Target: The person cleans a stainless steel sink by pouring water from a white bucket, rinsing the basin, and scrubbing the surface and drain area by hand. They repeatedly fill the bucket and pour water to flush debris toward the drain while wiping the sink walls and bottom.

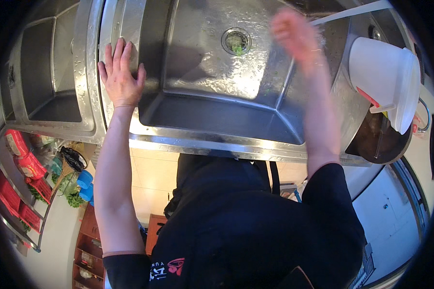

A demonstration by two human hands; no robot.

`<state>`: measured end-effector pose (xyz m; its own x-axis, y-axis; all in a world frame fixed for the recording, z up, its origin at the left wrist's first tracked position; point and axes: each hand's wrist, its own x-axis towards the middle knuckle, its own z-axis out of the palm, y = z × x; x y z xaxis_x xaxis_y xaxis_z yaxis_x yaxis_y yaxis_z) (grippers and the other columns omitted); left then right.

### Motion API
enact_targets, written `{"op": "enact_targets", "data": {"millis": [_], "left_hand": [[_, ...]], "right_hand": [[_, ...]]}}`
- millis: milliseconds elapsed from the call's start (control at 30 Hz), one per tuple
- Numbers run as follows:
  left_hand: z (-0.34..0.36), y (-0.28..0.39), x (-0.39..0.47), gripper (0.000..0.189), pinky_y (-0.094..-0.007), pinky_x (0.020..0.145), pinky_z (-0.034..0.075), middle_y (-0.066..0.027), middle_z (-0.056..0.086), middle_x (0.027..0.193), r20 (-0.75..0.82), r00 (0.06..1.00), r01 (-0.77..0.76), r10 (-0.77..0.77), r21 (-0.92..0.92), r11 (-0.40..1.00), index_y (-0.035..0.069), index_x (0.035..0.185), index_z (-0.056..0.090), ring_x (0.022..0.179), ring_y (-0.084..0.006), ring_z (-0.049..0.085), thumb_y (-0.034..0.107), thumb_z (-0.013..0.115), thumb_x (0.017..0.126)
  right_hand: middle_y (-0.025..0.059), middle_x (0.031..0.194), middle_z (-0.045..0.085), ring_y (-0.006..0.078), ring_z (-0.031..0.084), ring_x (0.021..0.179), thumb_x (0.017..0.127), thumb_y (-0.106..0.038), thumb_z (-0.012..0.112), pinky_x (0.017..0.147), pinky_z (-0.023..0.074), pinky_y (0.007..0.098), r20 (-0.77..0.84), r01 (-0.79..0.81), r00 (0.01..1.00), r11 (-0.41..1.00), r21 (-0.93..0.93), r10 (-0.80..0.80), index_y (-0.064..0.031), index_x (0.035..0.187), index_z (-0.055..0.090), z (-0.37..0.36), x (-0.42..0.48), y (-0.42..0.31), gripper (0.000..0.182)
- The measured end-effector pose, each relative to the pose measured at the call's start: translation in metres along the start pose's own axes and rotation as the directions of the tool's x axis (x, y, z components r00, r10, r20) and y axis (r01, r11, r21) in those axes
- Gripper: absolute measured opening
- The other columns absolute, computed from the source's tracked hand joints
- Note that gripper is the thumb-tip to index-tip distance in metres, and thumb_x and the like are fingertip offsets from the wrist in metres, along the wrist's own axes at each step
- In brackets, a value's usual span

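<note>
My left hand (123, 77) rests palm down, fingers spread, on the wet steel ledge (132, 18) left of a sink basin. My right hand (296, 34) is over the basin's right side, blurred and with its fingers seemingly curled; whether it holds anything is unclear. Beside it, a pale straight band (352, 12) slants in from the upper right, perhaps a tap spout or hose. Water droplets show near the right wrist. Below both hands, the stainless steel basin (209, 74) has a wet floor. Bits of green leaf (237, 48) lie in its round drain (224, 38).
A second steel basin (38, 72) adjoins on the left. On the right stand a white plastic bucket (376, 68) and a dark, round-edged board or lid (374, 141). Lower left, a rack (45, 213) holds red baskets (7, 191), near leafy greens (74, 198).
</note>
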<state>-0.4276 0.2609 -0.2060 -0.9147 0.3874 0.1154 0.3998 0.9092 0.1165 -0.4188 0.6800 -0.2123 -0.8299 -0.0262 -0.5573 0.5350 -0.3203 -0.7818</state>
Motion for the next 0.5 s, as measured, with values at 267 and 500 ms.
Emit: {"op": "enact_targets", "data": {"millis": [267, 500], "left_hand": [[0.002, 0.005, 0.006, 0.066, -0.0565, 0.114, 0.014, -0.0002, 0.035, 0.152, 0.008, 1.0, -0.021, 0.021, -0.056, 0.998, 0.02, 0.141, 0.041, 0.145, -0.0286, 0.022, 0.026, 0.065, 0.079], [0.0, 0.004, 0.003, 0.067, -0.0552, 0.114, 0.017, 0.0015, 0.036, 0.151, -0.01, 1.0, -0.007, 0.006, -0.057, 0.998, 0.021, 0.141, 0.042, 0.144, -0.0261, 0.023, 0.026, 0.067, 0.079]], "right_hand": [[0.0121, 0.098, 0.069, 0.0254, 0.067, 0.089, 0.081, -0.019, 0.068, 0.075, 0.0543, 0.0335, -0.022, -0.162, 0.986, 0.933, -0.323, 0.164, -0.0016, 0.098, 0.069, 0.2, 0.025, 0.23, 0.024], [0.0152, 0.081, 0.063, 0.0258, 0.064, 0.084, 0.096, -0.022, 0.047, 0.07, 0.0552, 0.0342, -0.168, 0.048, 0.974, 0.588, 0.807, 0.151, 0.002, 0.087, 0.059, -0.075, 0.027, 0.097, 0.029]]}}
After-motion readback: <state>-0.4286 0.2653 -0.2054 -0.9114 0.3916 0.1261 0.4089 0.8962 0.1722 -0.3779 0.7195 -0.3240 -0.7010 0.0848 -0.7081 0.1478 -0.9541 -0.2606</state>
